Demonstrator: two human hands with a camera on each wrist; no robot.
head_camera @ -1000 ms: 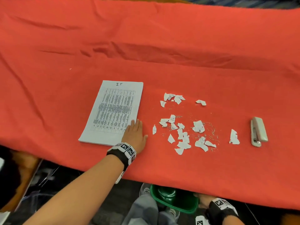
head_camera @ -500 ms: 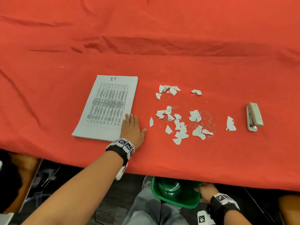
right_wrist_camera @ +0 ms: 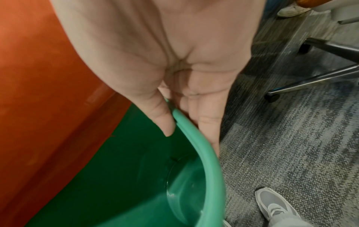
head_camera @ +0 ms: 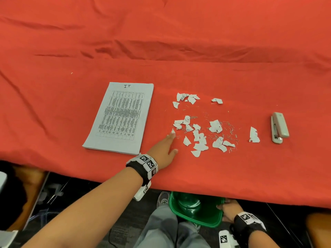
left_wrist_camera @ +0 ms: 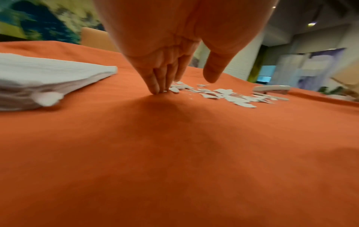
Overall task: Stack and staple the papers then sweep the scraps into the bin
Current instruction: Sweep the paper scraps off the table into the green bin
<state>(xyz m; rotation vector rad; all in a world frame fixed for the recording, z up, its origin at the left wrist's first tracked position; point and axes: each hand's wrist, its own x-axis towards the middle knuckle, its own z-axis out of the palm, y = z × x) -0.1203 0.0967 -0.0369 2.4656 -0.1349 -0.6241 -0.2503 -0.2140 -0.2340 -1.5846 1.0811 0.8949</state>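
**Red cloth, white scraps, green bin below**

Red tablecloth (head_camera: 179, 42) bearing a squared stack of printed white papers (head_camera: 121, 115), just left of scattered torn white paper scraps (head_camera: 198, 133) mixed with loose staples. Left hand (head_camera: 163, 146), fingers straight and pressed together, tips down on the cloth touching the nearest scrap. Grey stapler (head_camera: 279, 127) lying far right. Right hand (head_camera: 228, 210) below the table edge, pinching the rim of a green plastic bin (head_camera: 195, 210) between thumb and fingers.

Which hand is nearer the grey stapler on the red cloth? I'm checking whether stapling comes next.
Left. The left hand rests on the red cloth, across the torn white paper scraps from the grey stapler; the right hand holds the green plastic bin below the table edge.
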